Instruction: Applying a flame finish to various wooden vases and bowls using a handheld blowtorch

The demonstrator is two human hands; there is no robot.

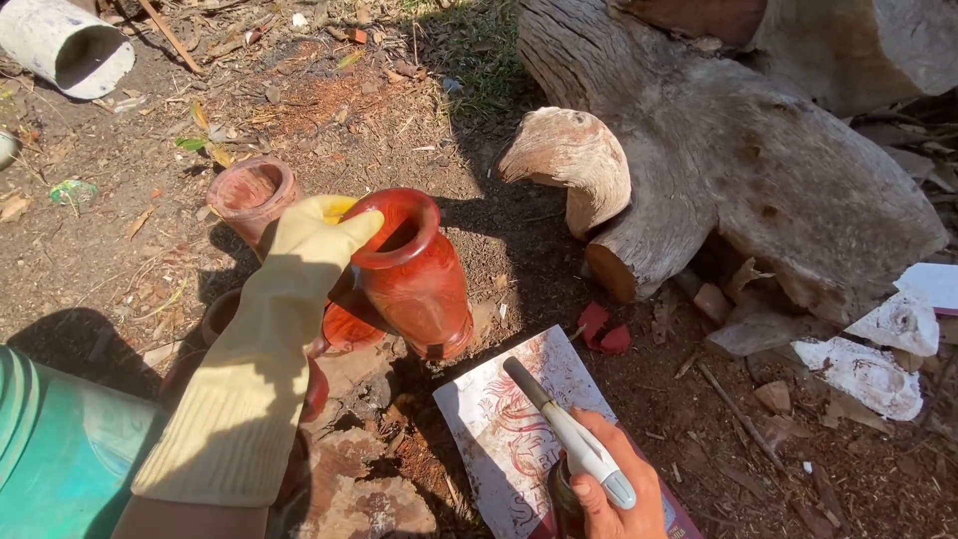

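My left hand [317,232], in a pale yellow rubber glove, grips the rim of a glossy red-orange wooden vase [417,279] and tilts it over the ground. My bare right hand [617,481] holds a small torch with a white body and dark nozzle [559,419], its tip pointing up-left toward the vase and apart from it. A stained white board [509,439] lies on the dirt under the torch.
An unfinished pale wooden vase [249,192] stands behind my left hand. A big log [758,150] fills the upper right. A teal container [55,454] sits at lower left, a white pipe [65,45] at top left. Broken white shards [878,349] lie right.
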